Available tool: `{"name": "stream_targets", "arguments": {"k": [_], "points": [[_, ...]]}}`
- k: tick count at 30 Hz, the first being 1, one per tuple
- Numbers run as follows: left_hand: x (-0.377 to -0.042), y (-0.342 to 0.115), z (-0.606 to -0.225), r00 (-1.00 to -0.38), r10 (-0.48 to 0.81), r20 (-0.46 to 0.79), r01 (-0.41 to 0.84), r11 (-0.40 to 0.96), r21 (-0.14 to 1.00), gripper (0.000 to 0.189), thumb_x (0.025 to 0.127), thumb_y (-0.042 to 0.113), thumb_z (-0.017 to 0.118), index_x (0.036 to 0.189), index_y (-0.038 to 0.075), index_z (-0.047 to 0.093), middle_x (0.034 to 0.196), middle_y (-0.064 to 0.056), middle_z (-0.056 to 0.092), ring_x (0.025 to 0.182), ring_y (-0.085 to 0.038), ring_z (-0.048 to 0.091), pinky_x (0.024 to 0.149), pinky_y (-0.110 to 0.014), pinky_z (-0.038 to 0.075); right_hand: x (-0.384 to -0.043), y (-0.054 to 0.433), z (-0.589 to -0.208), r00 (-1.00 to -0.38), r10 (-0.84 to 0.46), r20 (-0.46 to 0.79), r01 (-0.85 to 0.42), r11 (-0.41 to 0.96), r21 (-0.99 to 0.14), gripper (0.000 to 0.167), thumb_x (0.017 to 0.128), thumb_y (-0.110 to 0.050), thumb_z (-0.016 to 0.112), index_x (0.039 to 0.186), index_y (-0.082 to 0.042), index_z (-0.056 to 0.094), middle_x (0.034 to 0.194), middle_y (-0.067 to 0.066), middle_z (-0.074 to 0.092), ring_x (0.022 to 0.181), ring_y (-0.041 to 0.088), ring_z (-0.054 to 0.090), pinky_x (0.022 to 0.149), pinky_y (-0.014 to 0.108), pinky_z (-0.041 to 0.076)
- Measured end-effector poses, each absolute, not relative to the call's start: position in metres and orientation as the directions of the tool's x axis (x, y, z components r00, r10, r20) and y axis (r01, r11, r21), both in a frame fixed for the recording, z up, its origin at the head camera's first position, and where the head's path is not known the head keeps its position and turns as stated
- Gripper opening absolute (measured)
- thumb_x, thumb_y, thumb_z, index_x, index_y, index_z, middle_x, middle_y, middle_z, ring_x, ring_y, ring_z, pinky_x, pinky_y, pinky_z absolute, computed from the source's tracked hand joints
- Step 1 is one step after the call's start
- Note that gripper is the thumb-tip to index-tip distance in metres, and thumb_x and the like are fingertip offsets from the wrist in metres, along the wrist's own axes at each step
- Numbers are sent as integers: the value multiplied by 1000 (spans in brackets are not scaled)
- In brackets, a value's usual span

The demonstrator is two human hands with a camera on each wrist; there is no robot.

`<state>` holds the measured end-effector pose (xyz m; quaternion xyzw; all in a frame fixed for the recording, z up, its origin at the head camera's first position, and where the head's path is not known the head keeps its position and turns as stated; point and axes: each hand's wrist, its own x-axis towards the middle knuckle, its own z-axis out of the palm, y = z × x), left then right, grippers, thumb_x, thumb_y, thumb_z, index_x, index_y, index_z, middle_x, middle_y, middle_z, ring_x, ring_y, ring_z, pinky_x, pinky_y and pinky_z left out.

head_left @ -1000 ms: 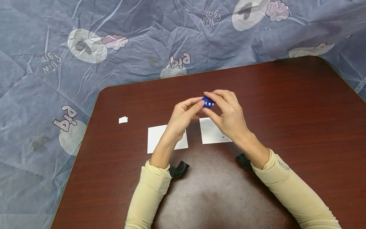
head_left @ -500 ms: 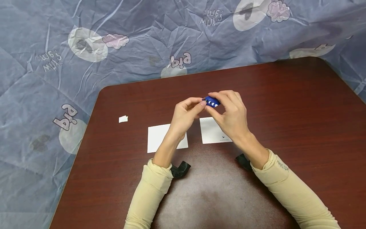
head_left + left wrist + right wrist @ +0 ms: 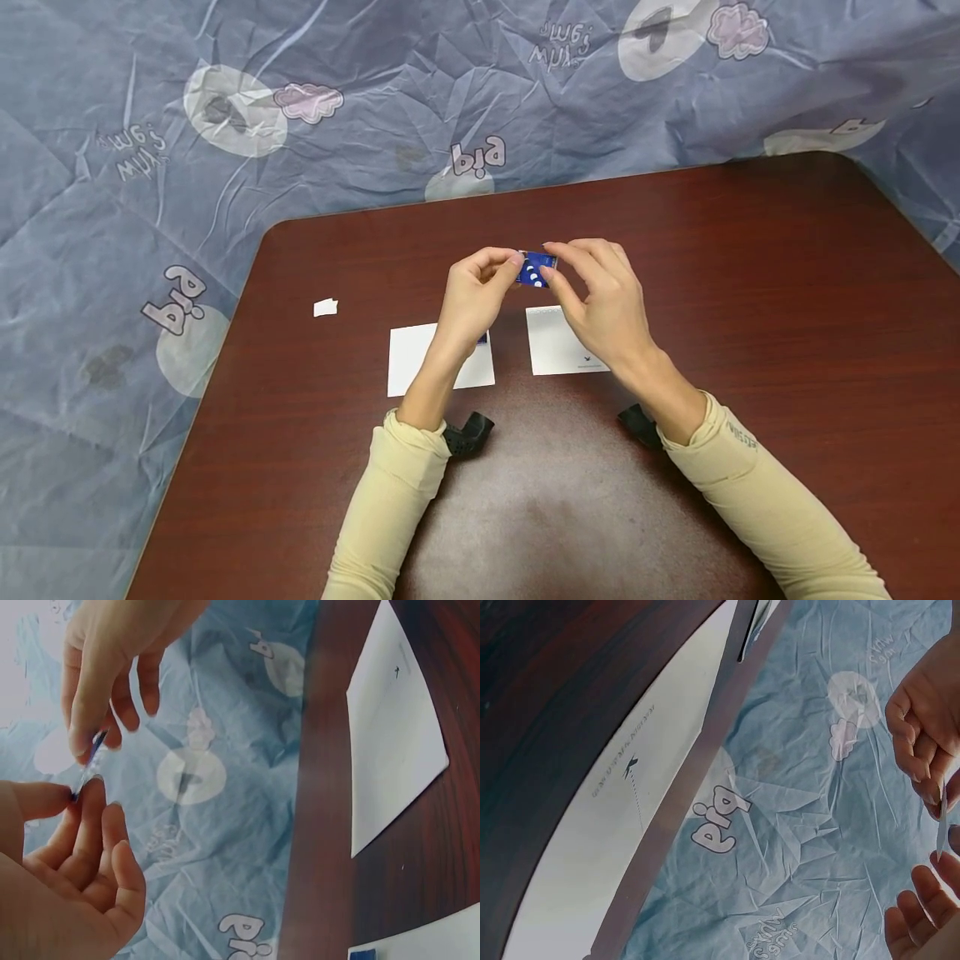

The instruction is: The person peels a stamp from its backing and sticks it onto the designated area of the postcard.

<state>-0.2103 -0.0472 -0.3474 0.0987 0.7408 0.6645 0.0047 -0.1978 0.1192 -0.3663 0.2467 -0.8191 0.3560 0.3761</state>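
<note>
In the head view my left hand [image 3: 474,292] pinches the left edge of a small blue stamp [image 3: 532,271] printed with white moon shapes. My right hand [image 3: 603,300] pinches its right side, thumb on the face. Both hands hold it up above the table. Seen nearly edge-on in the left wrist view, the stamp [image 3: 91,759] spans the gap between the right hand [image 3: 112,667] above and the left hand [image 3: 82,877] below. The right wrist view shows it as a thin pale strip, with the left hand [image 3: 930,720] above and the right hand [image 3: 926,907] below.
Two white cards lie side by side: the left card [image 3: 408,358], partly behind my left wrist, bears a dark blue patch [image 3: 482,339] at its corner; the right card [image 3: 558,342] carries small print. A white paper scrap [image 3: 326,307] lies left on the brown table [image 3: 735,250].
The blue stamp has turned between the fingers and more of its face shows, with the moon row running steeper. My left hand has shifted slightly left; my right thumb now lies over the face.
</note>
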Motion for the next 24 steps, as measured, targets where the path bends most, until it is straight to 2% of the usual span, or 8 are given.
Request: {"name": "stream_targets", "arguments": {"k": [4,8,12,19,24], "points": [[-212,-49,-348,-963,220,154,203,223,954,18,95,16,59,100,1,69,83,-8,68,78,-24,62,66,-25,45,-198,120,-366,-627,-151,764,-683,578,-446,21,87,-5,70,107,2,69,93,14,65,86,29,57,74,37,44],[-212,-50,-349,-952,249,177,250,305,919,18,95,19,60,99,5,70,78,-2,68,70,-17,59,59,-26,40,-197,121,-364,-715,-171,677,-660,483,-575,18,87,-1,69,104,2,69,86,9,69,69,20,64,64,24,47],[-212,-49,-350,-950,240,199,262,267,928,16,95,17,60,99,4,69,76,-2,68,67,-12,56,58,-25,39,-196,122,-361,-792,-175,585,-600,400,-693,21,86,1,69,106,1,68,82,8,70,62,18,65,57,17,46],[-212,-46,-350,-941,205,271,307,170,937,15,94,14,62,104,3,67,72,-5,67,61,-16,52,53,-23,34,-194,123,-356,-888,-181,422,-459,329,-825,29,85,-2,71,113,1,65,80,10,71,69,14,66,62,20,48],[-212,-44,-351,-928,200,315,347,152,925,17,94,13,63,105,2,66,73,-5,66,61,-12,51,55,-23,38,-193,125,-352,-951,-192,241,-293,313,-904,33,87,-10,71,117,1,63,82,10,71,75,11,66,71,24,49]]}}
